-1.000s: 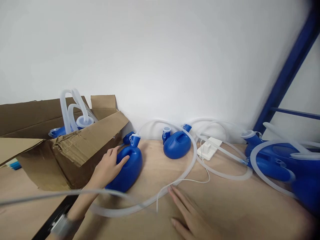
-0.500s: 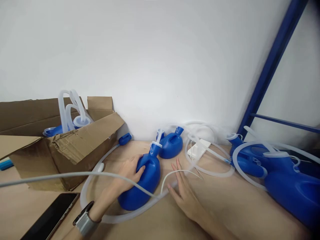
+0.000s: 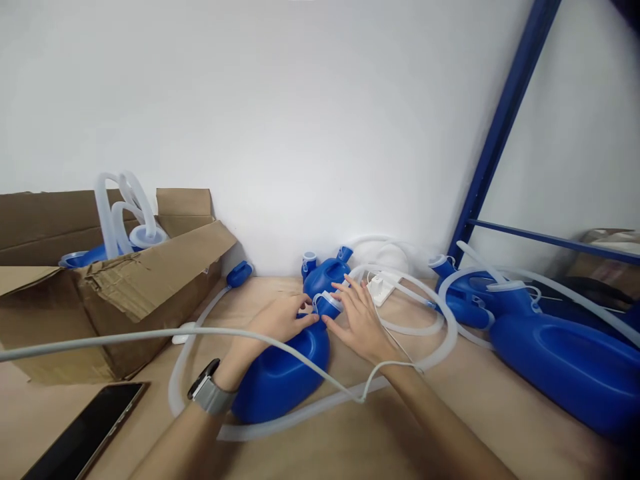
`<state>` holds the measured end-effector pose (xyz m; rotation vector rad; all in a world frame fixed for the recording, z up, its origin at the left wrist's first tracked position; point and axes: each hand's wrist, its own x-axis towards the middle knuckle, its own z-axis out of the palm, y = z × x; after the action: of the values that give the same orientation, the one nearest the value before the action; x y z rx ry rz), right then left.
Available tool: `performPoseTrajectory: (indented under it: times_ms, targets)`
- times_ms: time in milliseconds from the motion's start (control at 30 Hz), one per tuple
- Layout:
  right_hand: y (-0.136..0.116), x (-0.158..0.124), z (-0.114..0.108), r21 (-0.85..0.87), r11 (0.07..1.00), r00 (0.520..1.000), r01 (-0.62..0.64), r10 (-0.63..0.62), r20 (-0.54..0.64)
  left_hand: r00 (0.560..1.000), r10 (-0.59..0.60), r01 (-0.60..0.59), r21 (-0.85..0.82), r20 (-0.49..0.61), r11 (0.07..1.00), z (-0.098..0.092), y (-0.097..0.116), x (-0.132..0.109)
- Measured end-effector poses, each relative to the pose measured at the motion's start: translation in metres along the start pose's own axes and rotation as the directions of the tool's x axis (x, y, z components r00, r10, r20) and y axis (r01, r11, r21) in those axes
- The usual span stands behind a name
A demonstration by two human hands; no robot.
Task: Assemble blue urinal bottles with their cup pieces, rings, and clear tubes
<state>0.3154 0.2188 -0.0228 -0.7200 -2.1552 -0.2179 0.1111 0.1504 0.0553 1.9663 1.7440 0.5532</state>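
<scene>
A blue plastic urinal bottle (image 3: 283, 380) with a handle lies tilted on the tabletop in front of me, its neck pointing away. My left hand (image 3: 277, 323) has thumb and fingers closed around the bottle near its neck. On the neck sits a white-rimmed cap (image 3: 330, 303). My right hand (image 3: 357, 317) is beside the cap, fingers spread, with thumb and fingertips near or touching it. A translucent hose (image 3: 310, 413) curves in front of the bottle and loops to the right. Whether it joins the cap is hidden behind my right fingers.
A cardboard box (image 3: 165, 300) holding blue bottles and hoses stands left, a phone (image 3: 85, 433) before it. Another blue bottle (image 3: 325, 275) and a white power strip (image 3: 383, 288) are behind; a large blue bottle (image 3: 565, 360) is right. A grey cable (image 3: 200, 331) crosses in front.
My left hand has moved up the bottle towards its neck. My right hand has risen from the hose to the cap. The view has shifted to the right.
</scene>
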Motion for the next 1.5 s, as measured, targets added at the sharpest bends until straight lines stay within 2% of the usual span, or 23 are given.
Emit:
performPoseTrajectory:
  times_ms: [100, 267, 433, 533, 700, 900, 1100, 1300, 1400, 1500]
  targets:
    - [0.001, 0.005, -0.003, 0.029, 0.999, 0.999, 0.042, -0.042, 0.022, 0.999, -0.035, 0.035, -0.049, 0.011, 0.998, 0.008, 0.003, 0.009]
    - [0.002, 0.01, -0.006, -0.013, 0.998, 0.993, 0.066, -0.064, 0.101, 0.984, 0.045, -0.007, -0.213, 0.175, 0.977, 0.006, -0.004, 0.013]
    - [0.0, 0.013, -0.007, 0.04, 0.998, 0.991, 0.052, -0.057, 0.122, 0.949, 0.094, 0.063, -0.476, 0.3, 0.877, 0.001, -0.006, 0.012]
    - [-0.003, 0.016, -0.009, 0.043, 0.998, 0.991, 0.049, -0.054, 0.123, 0.958, 0.086, 0.063, -0.496, 0.273, 0.866, 0.003, -0.005, 0.012]
    - [-0.004, 0.02, -0.014, 0.023, 0.995, 0.986, 0.098, -0.1, 0.135, 0.986, 0.07, -0.001, -0.41, 0.154, 0.912, 0.008, -0.003, 0.009]
    - [-0.011, 0.019, -0.011, -0.143, 0.989, 0.997, 0.043, -0.034, 0.062, 0.988, 0.12, -0.118, -0.026, 0.092, 0.993, 0.014, 0.004, -0.002]
    - [-0.021, 0.019, -0.014, -0.198, 0.977, 0.987, -0.08, 0.106, 0.123, 0.983, 0.088, -0.113, 0.15, 0.16, 0.982, 0.015, 0.003, -0.003]
    - [-0.031, 0.022, -0.017, -0.306, 0.924, 0.928, -0.231, 0.304, 0.216, 0.979, 0.098, -0.136, 0.219, 0.176, 0.966, 0.013, 0.003, -0.002]
    - [-0.034, 0.025, -0.021, -0.308, 0.921, 0.924, -0.239, 0.313, 0.219, 0.976, 0.088, -0.135, 0.235, 0.2, 0.962, 0.012, 0.005, -0.002]
    - [-0.036, 0.029, -0.026, -0.238, 0.937, 0.908, -0.254, 0.316, 0.276, 0.973, 0.121, -0.171, 0.265, 0.197, 0.949, 0.013, 0.006, -0.001]
